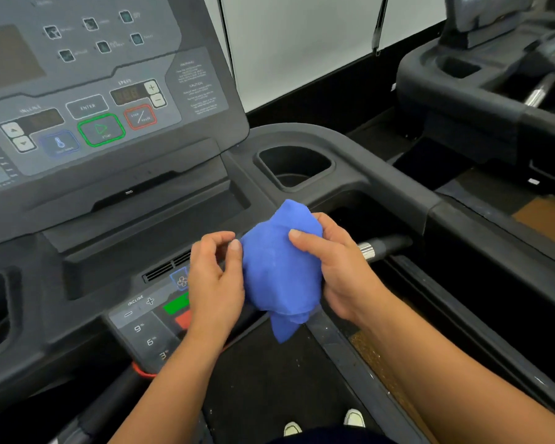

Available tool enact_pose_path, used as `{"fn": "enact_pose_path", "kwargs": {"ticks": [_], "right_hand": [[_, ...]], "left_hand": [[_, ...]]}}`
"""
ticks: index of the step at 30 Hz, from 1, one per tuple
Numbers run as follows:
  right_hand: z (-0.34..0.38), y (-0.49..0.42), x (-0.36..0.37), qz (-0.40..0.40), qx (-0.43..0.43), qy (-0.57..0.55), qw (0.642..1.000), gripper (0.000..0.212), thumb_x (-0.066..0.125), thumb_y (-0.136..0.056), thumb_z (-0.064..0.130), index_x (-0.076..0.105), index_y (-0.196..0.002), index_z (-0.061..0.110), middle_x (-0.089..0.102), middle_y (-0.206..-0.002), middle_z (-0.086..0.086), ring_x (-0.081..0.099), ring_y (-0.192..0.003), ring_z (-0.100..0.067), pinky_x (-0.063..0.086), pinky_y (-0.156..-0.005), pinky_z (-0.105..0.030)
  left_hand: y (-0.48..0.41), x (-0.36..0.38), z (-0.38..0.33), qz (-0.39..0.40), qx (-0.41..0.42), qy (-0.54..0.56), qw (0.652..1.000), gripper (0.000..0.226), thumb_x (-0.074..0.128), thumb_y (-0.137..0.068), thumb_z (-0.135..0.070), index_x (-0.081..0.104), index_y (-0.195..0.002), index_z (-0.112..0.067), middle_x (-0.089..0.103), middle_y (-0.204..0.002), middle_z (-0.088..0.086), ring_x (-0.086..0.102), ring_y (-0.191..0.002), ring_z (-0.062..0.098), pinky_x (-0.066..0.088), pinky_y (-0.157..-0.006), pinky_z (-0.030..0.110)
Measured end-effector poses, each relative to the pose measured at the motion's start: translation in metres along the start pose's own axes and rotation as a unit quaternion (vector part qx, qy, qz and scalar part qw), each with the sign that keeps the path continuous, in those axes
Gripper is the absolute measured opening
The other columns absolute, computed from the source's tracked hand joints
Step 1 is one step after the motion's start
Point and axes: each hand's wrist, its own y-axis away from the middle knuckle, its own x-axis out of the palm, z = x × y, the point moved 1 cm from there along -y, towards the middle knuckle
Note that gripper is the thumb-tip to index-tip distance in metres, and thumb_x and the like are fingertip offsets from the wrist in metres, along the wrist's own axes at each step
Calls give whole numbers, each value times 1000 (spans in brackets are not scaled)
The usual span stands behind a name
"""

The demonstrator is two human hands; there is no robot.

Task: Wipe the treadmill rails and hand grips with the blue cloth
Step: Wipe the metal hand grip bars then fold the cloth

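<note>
A bunched blue cloth (281, 267) hangs in the air in front of the treadmill console. My right hand (337, 267) grips it from the right with thumb and fingers around it. My left hand (215, 277) touches its left edge with the thumb and curled fingers. Just behind my right hand, a hand grip (382, 246) with a chrome band and black sleeve sticks out to the right. The black right side rail (481, 225) runs from the console down to the lower right. A black grip (109, 408) on the left shows at the bottom, partly hidden by my left forearm.
The console panel (87, 104) with its start and stop buttons rises at upper left. A cup holder (297, 165) sits right of it. A lower incline keypad (151, 322) lies under my left hand. The belt (269, 379) and my shoes are below. A second treadmill (494, 91) stands at right.
</note>
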Motion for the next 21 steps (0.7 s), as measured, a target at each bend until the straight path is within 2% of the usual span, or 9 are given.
{"fn": "enact_pose_path", "kwargs": {"ticks": [2,5,7,8,11,13,15,19,21], "right_hand": [[4,6,-4,-23,-19,9,1000,19,64,-85,12,57,-103,10,68,-93,-4,67,-86,-17,53,-69,-32],[7,16,-10,-58,-52,40,996,31,64,-77,22,55,-105,13,65,-103,-10,65,-94,-25,54,-80,-43],[10,24,-15,-71,-63,43,995,34,64,-76,24,54,-107,14,64,-108,-13,64,-99,-29,54,-84,-47],[12,29,-18,-77,-65,40,994,35,64,-76,25,53,-107,14,64,-108,-13,64,-99,-29,54,-85,-47],[19,43,-31,-107,-72,46,991,36,65,-76,27,54,-108,16,66,-106,-10,66,-99,-26,55,-84,-44],[23,52,-42,-144,-72,49,986,35,66,-74,28,55,-105,17,67,-103,-8,67,-97,-25,55,-82,-44],[28,63,-56,-189,-67,53,978,31,67,-75,27,55,-102,17,67,-101,-8,67,-94,-23,56,-78,-42],[34,88,-90,-278,-64,51,957,18,64,-86,19,55,-100,12,66,-96,-6,64,-82,-12,50,-67,-27],[35,101,-109,-310,-58,27,949,17,63,-87,17,55,-101,10,66,-100,-9,64,-86,-15,50,-68,-31]], "left_hand": [[3,7,-9,32,-5,-53,998,16,44,-93,-40,57,-97,-32,52,-103,-2,47,-104,20,39,-93,37],[11,21,-20,152,-106,-56,981,34,34,-92,-61,52,-104,-35,52,-111,0,52,-102,19,42,-93,40],[19,30,-31,241,-207,44,947,49,31,-88,-71,52,-112,-34,61,-111,2,63,-91,21,51,-82,41],[23,35,-36,278,-257,116,919,54,32,-88,-70,54,-117,-30,65,-111,3,67,-89,23,54,-79,45],[33,50,-51,334,-325,280,839,48,43,-90,-55,61,-121,-22,68,-116,7,67,-102,30,50,-88,60],[37,62,-55,329,-332,333,819,42,49,-92,-41,61,-123,-13,67,-119,11,64,-109,31,45,-96,59],[43,77,-59,304,-326,353,823,40,56,-92,-28,58,-124,-4,66,-119,15,64,-110,29,46,-98,52],[63,110,-74,238,-268,343,868,35,63,-85,-12,56,-116,1,69,-110,17,69,-96,25,56,-79,38],[76,126,-84,239,-244,345,875,37,65,-85,-10,54,-118,3,69,-109,17,69,-95,24,56,-74,34]]}}
